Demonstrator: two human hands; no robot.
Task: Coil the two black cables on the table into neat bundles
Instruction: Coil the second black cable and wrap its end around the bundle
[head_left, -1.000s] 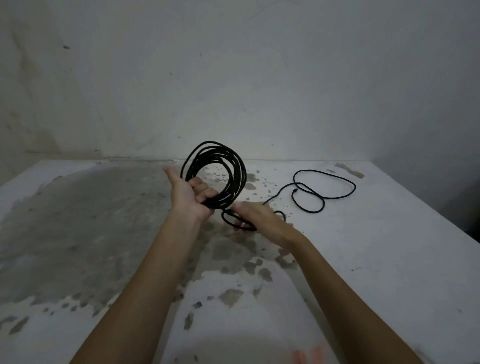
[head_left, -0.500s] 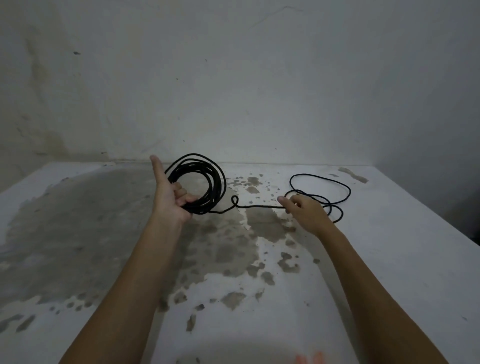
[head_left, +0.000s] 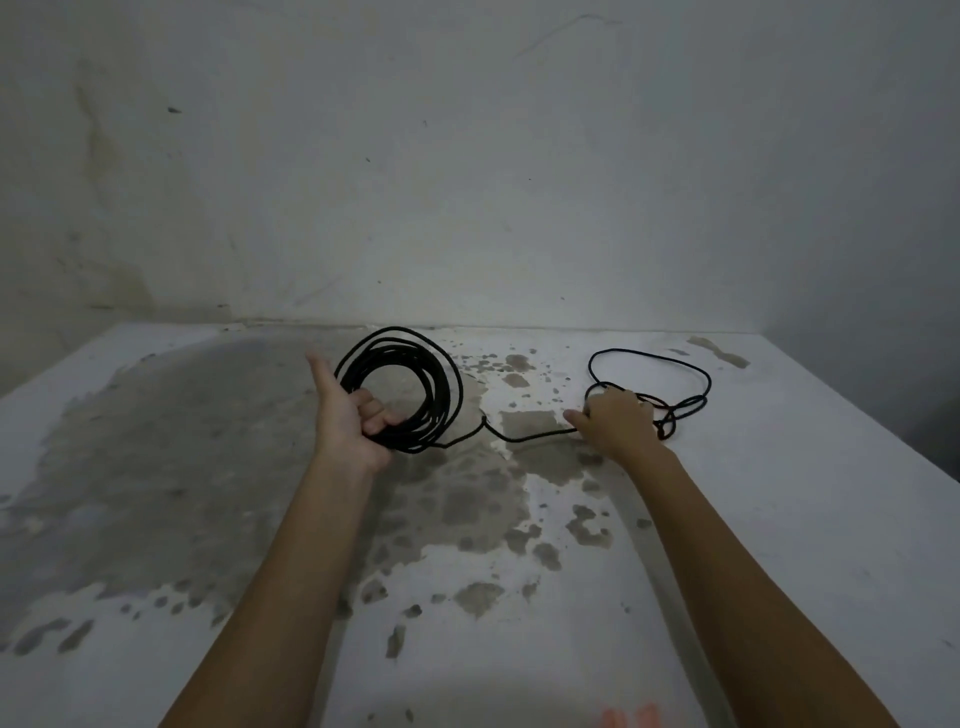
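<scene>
On the stained bench (head_left: 156, 467), the left hand (head_left: 348, 415) curls its fingers round the lifted coil (head_left: 444, 389) of black cable, thumb pointing up, while right of the coil a slack strand (head_left: 524, 438) runs to the right hand (head_left: 615, 423), which grips it, and loose loops (head_left: 666, 428) lie farthest right of the coil.
</scene>
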